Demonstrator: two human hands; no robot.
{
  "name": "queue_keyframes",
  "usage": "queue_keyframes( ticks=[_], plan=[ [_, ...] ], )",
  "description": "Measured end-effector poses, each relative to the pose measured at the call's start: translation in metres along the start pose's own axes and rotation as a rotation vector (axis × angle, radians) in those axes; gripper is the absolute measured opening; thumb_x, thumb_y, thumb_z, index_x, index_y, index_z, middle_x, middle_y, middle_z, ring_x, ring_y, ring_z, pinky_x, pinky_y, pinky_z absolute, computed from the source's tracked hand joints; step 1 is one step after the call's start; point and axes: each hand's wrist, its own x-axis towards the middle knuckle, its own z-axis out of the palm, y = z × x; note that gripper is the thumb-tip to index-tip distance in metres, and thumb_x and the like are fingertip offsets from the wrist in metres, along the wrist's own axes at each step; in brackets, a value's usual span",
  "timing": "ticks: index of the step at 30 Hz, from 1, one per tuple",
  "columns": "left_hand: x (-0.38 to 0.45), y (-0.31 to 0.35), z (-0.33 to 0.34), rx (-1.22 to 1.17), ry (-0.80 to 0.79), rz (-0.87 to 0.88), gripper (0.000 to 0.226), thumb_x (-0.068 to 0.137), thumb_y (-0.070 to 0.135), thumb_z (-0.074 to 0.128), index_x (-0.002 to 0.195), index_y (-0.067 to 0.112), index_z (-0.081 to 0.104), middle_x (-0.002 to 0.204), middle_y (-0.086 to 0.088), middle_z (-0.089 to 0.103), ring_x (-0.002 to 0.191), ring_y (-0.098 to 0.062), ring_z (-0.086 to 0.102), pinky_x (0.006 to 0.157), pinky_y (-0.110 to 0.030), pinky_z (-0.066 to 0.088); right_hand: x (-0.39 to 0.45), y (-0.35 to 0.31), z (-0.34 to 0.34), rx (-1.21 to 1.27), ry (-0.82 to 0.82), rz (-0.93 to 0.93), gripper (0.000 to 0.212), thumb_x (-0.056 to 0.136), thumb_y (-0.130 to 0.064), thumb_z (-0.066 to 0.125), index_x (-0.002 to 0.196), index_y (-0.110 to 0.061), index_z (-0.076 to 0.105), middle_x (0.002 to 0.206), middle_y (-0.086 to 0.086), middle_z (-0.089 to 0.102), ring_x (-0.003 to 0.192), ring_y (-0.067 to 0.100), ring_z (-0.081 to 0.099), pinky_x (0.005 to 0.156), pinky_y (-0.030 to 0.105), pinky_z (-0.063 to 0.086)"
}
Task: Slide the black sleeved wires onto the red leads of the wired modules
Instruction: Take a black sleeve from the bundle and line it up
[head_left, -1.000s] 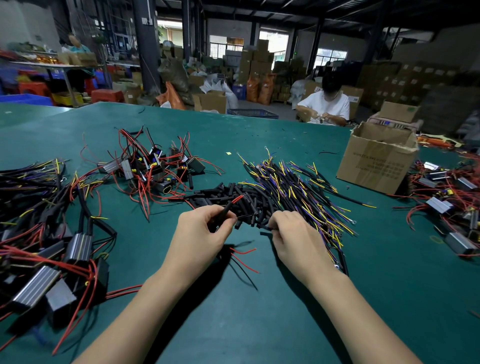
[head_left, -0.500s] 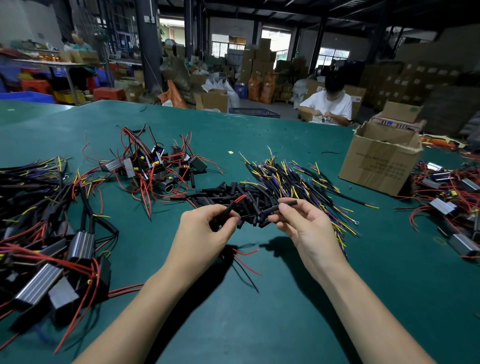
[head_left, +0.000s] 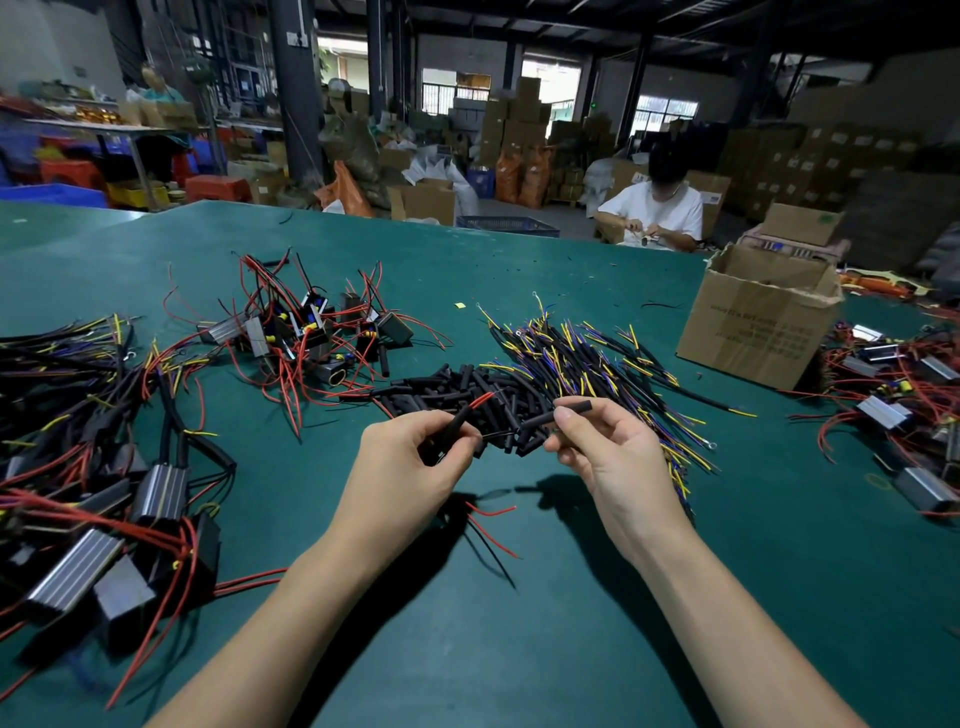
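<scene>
1. Left hand pinches a matte black sleeve, red lead poking out at 1 o'clock.
2. Right hand pinches a smooth tubular black sleeve.
3. Sleeve pile lies at 12 o'clock on the green felt table.
4. Cardboard box print is unreadable.

My left hand pinches a red lead in black sleeve; my right hand pinches a black sleeved wire above mid-table.

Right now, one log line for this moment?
left hand: grips red lead | right hand: pinches short black sleeve tube | sleeve not yet on lead
</scene>
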Motion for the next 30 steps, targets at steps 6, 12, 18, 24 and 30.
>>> queue_keyframes(
  ticks=[6, 12, 18, 24, 30],
  plan=[
    [0.0005, -0.0005, -0.0004, -0.008, -0.003, -0.008, 0.028, 0.082, 0.011, 0.070, 0.068, 0.035, 0.065, 0.061, 0.020, 0.063, 0.054, 0.002, 0.049, 0.056, -0.011, 0.039, 0.0019, 0.0019, -0.0011, -0.040, -0.005, -0.015, 0.007, 0.090, -0.001, 0.060, 0.092, -0.005, 0.064, 0.064, -0.005, 0.062, 0.059, 0.009, 0.060, 0.058, 0.018, 0.044],
    [0.0013, -0.0002, -0.0012, -0.018, -0.006, -0.009, 0.029, 0.082, 0.011, 0.070, 0.068, 0.035, 0.065, 0.065, 0.016, 0.066, 0.059, 0.002, 0.054, 0.061, -0.014, 0.044, 0.0031, 0.0022, -0.0010, -0.066, -0.009, -0.024, 0.007, 0.090, -0.002, 0.060, 0.090, -0.008, 0.064, 0.063, -0.007, 0.063, 0.060, 0.009, 0.060, 0.061, 0.020, 0.045],
    [0.0001, 0.0012, -0.0010, -0.027, -0.011, -0.010, 0.028, 0.083, 0.010, 0.070, 0.068, 0.034, 0.065, 0.065, 0.016, 0.066, 0.056, 0.002, 0.052, 0.058, -0.011, 0.042, 0.0042, 0.0002, -0.0037, -0.008, 0.027, -0.014, 0.008, 0.090, -0.002, 0.060, 0.088, -0.009, 0.064, 0.063, -0.006, 0.062, 0.060, 0.011, 0.059, 0.060, 0.020, 0.044],
    [-0.0003, 0.0005, -0.0018, -0.023, -0.010, -0.003, 0.028, 0.083, 0.011, 0.069, 0.067, 0.034, 0.065, 0.063, 0.019, 0.064, 0.055, 0.003, 0.051, 0.057, -0.011, 0.041, 0.0024, 0.0010, -0.0037, -0.006, 0.005, 0.013, 0.007, 0.090, -0.003, 0.060, 0.089, -0.008, 0.064, 0.067, -0.002, 0.061, 0.061, 0.013, 0.058, 0.060, 0.021, 0.044],
    [0.0003, 0.0006, -0.0017, -0.035, -0.018, -0.006, 0.026, 0.083, 0.011, 0.069, 0.068, 0.031, 0.066, 0.059, 0.020, 0.061, 0.054, 0.003, 0.049, 0.057, -0.010, 0.039, 0.0022, 0.0011, -0.0030, -0.033, -0.002, -0.007, 0.007, 0.089, -0.003, 0.061, 0.088, -0.009, 0.064, 0.065, -0.005, 0.062, 0.061, 0.012, 0.059, 0.061, 0.021, 0.044]
  ],
)
